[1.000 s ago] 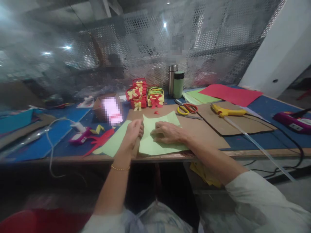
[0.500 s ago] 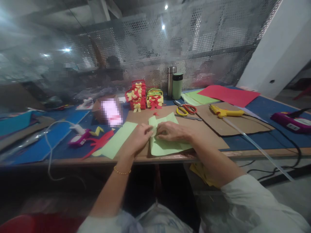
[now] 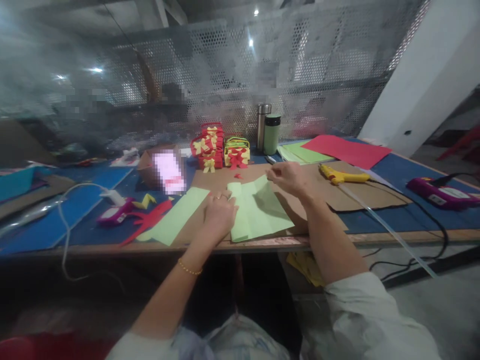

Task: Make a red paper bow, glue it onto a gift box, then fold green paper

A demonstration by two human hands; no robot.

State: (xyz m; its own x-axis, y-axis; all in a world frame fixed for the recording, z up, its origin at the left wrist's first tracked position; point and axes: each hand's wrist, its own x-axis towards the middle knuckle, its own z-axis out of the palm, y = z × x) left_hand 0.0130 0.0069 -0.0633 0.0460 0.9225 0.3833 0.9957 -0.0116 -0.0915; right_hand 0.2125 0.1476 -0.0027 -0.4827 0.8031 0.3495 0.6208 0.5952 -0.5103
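Note:
A light green sheet of paper point(image 3: 262, 220) lies on brown cardboard in front of me, with a narrow folded strip along its left side and creases across it. My left hand point(image 3: 220, 215) rests at that folded edge, fingers curled against the paper. My right hand point(image 3: 288, 179) is raised over the sheet's far right corner, fingers bent inward. Whether its fingertips pinch the corner or hold anything is hidden. A shadow falls on the paper below it. The tip of a pair of scissors point(image 3: 270, 160) shows behind the right hand; the handles are covered.
A yellow glue gun point(image 3: 345, 176) lies on cardboard at right, its cord trailing off. Small red paper baskets point(image 3: 210, 150) and a green bottle point(image 3: 272, 135) stand at the back. Another green sheet point(image 3: 180, 220), red paper cutouts point(image 3: 153, 220) and a lit phone point(image 3: 168, 172) are at left.
My right hand has lifted from the folded strip and moved right and away from me, covering the scissors' handles. My left hand has shifted slightly and stays at the paper's left edge.

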